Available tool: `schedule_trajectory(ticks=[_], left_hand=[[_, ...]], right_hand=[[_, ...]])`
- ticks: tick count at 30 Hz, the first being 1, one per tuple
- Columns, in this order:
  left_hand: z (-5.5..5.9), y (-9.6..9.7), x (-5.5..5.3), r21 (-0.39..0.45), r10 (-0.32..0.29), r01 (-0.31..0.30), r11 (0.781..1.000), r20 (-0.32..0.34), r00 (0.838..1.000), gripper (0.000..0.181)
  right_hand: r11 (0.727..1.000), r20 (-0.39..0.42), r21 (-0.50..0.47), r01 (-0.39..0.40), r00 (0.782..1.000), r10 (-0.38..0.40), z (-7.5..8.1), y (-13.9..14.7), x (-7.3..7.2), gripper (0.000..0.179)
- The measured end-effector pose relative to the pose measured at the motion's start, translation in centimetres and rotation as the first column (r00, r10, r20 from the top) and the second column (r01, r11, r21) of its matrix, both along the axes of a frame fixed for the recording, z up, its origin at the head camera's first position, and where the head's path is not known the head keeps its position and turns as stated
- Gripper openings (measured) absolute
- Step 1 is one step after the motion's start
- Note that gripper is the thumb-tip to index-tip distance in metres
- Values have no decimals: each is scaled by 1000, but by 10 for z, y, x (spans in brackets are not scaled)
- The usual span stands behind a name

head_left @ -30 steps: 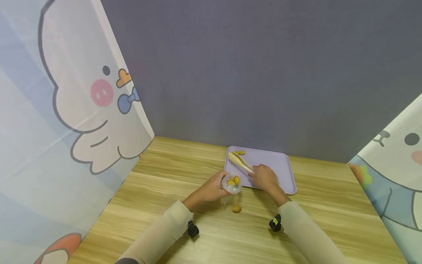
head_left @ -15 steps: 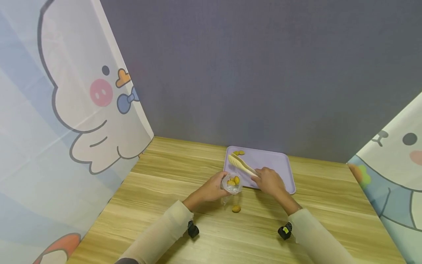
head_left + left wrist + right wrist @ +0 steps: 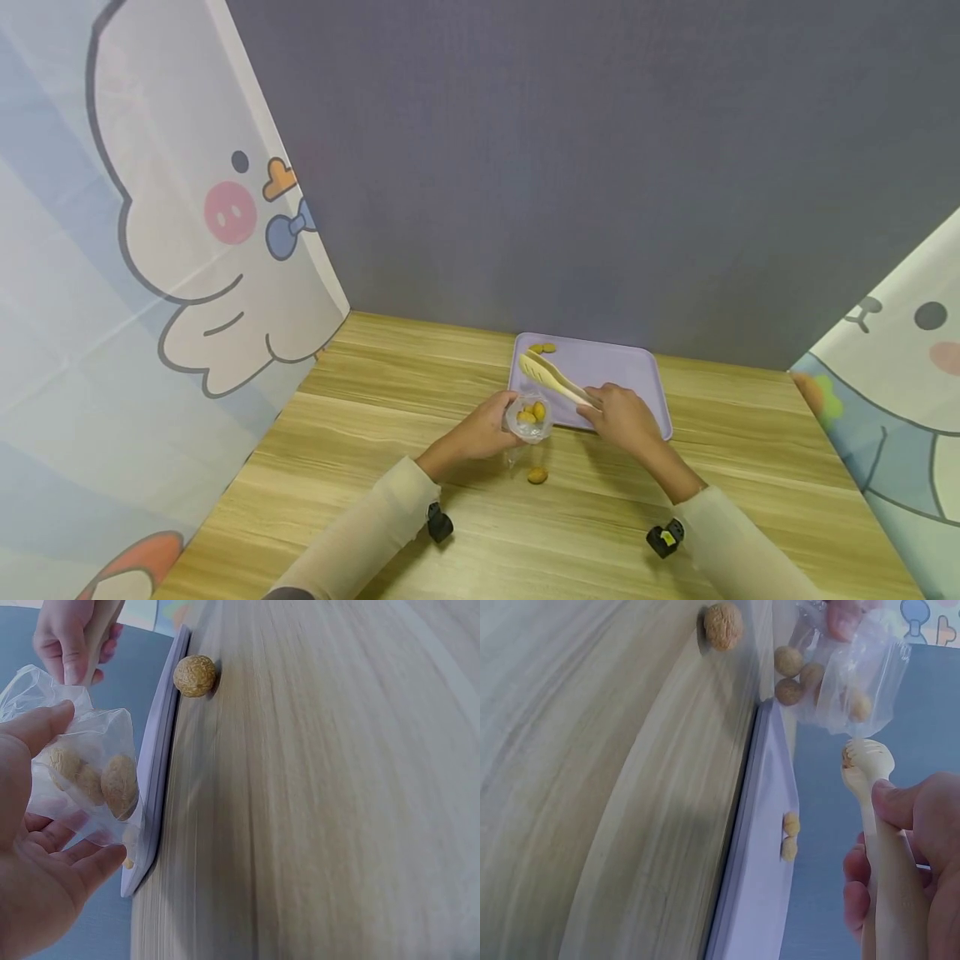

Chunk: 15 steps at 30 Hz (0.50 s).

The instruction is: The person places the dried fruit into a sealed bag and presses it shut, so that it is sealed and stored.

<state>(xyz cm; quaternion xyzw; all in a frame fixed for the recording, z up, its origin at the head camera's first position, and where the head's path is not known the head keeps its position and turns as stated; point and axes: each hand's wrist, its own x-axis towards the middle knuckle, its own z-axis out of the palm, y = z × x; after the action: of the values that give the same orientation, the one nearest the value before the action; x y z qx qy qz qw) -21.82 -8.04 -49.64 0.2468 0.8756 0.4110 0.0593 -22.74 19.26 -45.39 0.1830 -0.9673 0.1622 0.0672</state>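
Note:
My left hand [image 3: 483,427] holds a clear plastic bag [image 3: 531,432] with its mouth facing up. Several walnuts [image 3: 118,786] show through the thin plastic in the left wrist view. In my right hand [image 3: 624,417] is a pair of cream tongs [image 3: 557,382], gripped by the handles, their heads above the tray's left part. Between the tong heads a piece of brown walnut [image 3: 847,756] shows in the right wrist view. Two walnuts [image 3: 543,347] lie in the far left corner of the lilac tray [image 3: 618,358].
One loose walnut [image 3: 537,475] lies on the wooden table [image 3: 420,358], nearer to me than the bag. A grey partition [image 3: 570,167] rises behind the tray. Cartoon-printed panels [image 3: 225,333] stand at the left and right sides.
My right hand has moved right and towards me, and the tongs' handles have swung with it while their heads stay over the tray's left part. The left hand and bag have stayed put.

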Motion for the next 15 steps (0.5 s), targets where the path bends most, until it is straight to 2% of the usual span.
schedule_trajectory(ticks=[10, 15], left_hand=[[0, -3, 1, -8, 1, -1, 1000, -17, 1000, 70], [1, -4, 2, 0, 0, 0, 1000, -18, 1000, 71]], right_hand=[[998, -49, 12, -59, 997, 59, 8, 7, 15, 41], [998, -44, 4, -70, 997, 70, 14, 12, 26, 41]])
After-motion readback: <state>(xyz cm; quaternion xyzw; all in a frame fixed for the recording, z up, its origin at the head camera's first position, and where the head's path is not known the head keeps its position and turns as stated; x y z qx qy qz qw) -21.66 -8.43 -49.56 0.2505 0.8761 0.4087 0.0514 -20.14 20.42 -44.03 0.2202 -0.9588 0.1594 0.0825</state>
